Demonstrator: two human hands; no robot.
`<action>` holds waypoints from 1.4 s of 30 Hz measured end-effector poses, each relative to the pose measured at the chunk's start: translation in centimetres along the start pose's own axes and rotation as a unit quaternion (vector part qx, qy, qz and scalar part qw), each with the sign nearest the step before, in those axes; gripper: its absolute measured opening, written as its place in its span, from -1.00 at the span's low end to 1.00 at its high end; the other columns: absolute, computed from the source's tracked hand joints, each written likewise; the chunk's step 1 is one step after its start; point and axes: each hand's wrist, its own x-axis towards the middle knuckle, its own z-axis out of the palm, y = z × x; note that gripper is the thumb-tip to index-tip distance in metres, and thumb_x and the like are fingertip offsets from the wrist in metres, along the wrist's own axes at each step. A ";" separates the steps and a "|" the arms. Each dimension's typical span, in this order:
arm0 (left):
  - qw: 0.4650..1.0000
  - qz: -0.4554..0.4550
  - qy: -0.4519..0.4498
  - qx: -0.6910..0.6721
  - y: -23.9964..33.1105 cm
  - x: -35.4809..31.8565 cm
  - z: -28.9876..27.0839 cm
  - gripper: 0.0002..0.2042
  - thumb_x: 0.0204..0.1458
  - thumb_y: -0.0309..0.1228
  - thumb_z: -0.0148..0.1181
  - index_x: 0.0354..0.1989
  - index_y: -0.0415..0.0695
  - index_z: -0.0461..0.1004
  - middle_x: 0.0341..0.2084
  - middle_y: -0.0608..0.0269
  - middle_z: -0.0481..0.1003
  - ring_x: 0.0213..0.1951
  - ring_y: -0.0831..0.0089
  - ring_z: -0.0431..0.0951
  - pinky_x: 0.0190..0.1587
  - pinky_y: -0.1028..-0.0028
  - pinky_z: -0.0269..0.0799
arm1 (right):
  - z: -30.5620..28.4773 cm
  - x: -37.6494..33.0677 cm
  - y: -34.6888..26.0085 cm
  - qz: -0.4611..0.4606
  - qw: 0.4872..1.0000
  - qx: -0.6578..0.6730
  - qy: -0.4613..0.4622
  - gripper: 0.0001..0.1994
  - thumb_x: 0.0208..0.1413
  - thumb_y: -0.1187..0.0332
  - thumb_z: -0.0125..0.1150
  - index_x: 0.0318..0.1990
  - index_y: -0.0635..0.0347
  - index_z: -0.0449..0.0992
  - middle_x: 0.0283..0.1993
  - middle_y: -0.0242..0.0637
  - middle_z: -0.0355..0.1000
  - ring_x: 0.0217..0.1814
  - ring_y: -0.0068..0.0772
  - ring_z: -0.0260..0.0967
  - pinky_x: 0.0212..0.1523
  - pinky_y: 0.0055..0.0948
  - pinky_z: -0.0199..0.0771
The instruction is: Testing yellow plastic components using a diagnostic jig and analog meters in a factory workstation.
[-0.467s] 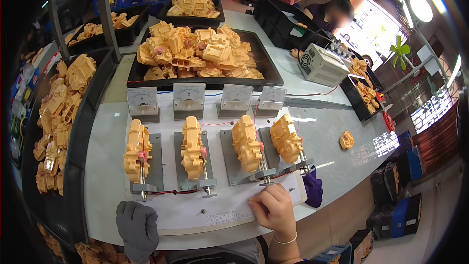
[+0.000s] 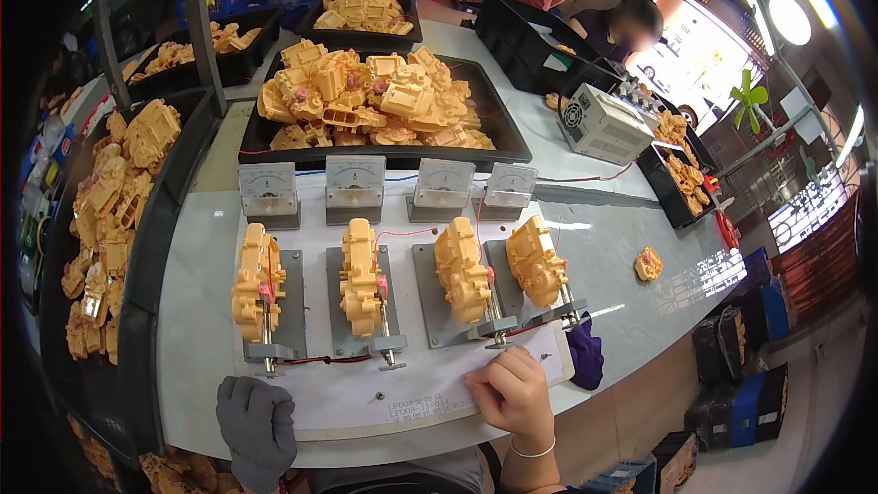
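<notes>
My left hand [image 2: 255, 433], in a grey glove, rests with curled fingers at the near left corner of a white board [image 2: 347, 402]. My right hand [image 2: 514, 393], bare with a bracelet at the wrist, lies closed on the board's near right part. Nothing shows in either fist. Beyond my hands stand a row of yellow plastic gear housings [image 2: 258, 284], [image 2: 362, 276], [image 2: 462, 270], [image 2: 537, 261], each on a grey metal fixture [image 2: 291, 297] with a screw clamp at its near end. Behind them is a row of analog panel meters [image 2: 355, 185], with thin red wires running to the housings.
A black tray [image 2: 512, 142] heaped with yellow housings stands behind the meters, another black tray [image 2: 151, 311] at left. At right are a grey power supply box [image 2: 608, 121], a loose yellow part [image 2: 648, 263] and a purple cloth [image 2: 586, 353]. Two people are at the back.
</notes>
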 end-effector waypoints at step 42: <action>0.998 0.013 -0.007 0.054 1.5 0.5 -1.3 -0.94 -0.09 -0.47 0.16 -0.44 -0.13 0.43 -0.50 0.13 0.36 -0.38 0.10 0.36 -0.32 0.21 0.26 | -0.1 -0.1 -0.1 -0.004 0.999 0.034 -0.005 -0.89 -0.08 0.50 0.27 -0.47 0.17 0.43 -0.50 -0.28 0.31 -0.46 -0.18 0.29 -0.39 -0.29 0.29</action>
